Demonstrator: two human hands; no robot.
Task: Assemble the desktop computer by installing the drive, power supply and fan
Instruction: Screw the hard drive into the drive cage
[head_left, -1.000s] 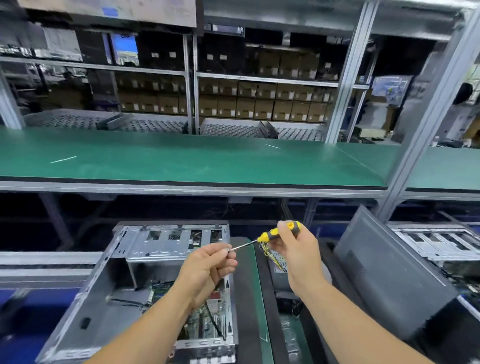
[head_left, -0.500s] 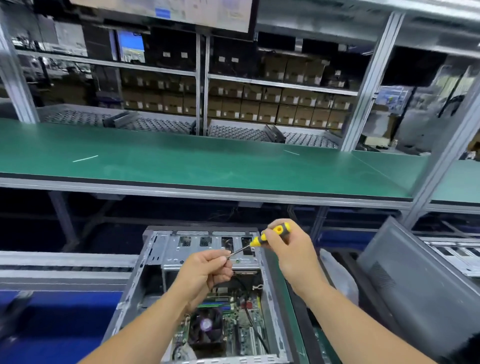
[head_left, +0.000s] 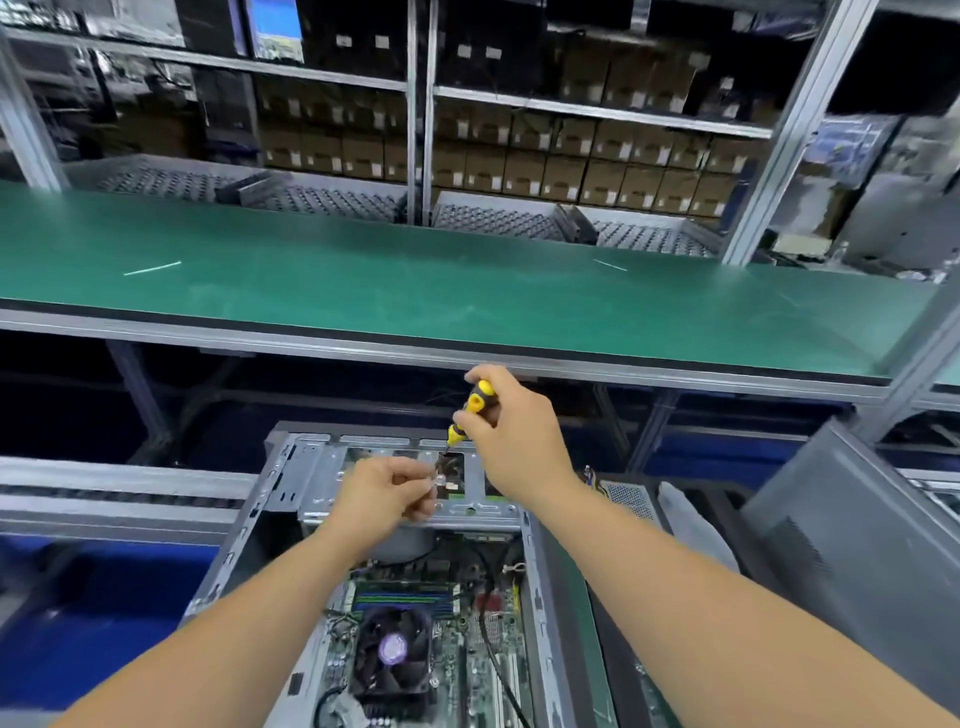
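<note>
We're over the open computer case (head_left: 311, 519), both hands above its far end, at the metal drive cage (head_left: 322, 478). Our right hand (head_left: 511, 441) is wrapped round the yellow-black screwdriver (head_left: 470, 408); fingers curled on the handle, thumb on top. Long axis of the driver runs from handle, up and away from the cage, down-left to the tip, which lands just at our left hand (head_left: 387, 493). Left fingertips are pressed together, pinching sth small and pale at the tip, prob. a screw, too small to be sure. So the tip sits directly right of and touching the left pinch, w/ the cage's dark cutout (head_left: 452, 467) just behind both.

Left hand is nearer the cage; right hand is higher and farther back. We judge the step is seating a screw on the tip before driving it into the cage. CPU fan (head_left: 392, 654) sits on the board at the near end of the case, well apart from the cage. Drive and PSU: can't tell from here.
</note>
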